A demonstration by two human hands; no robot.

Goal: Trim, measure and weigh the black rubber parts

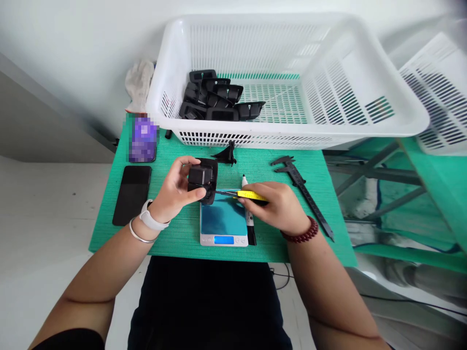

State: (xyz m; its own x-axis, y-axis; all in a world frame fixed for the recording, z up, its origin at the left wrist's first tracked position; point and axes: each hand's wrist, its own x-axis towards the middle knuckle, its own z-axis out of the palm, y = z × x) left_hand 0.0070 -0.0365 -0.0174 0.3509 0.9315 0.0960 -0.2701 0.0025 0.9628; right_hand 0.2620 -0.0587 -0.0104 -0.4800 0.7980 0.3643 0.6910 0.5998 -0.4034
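Note:
My left hand (174,190) is closed round a black plastic part (203,180) and holds it just above a small digital scale (223,224) with a blue platform. My right hand (275,204) grips a yellow-handled tool (250,195) whose thin metal tip touches the right side of the black part. A black marker with a white cap (250,223) lies under my right hand, beside the scale. Both wrists hover over the green mat (182,238).
A large white basket (365,121) at the back holds several black parts (215,99). A black caliper (302,187) lies right of my hands, a black phone (132,194) on the left, a small black piece (226,154) by the basket. Another white basket (438,92) stands far right.

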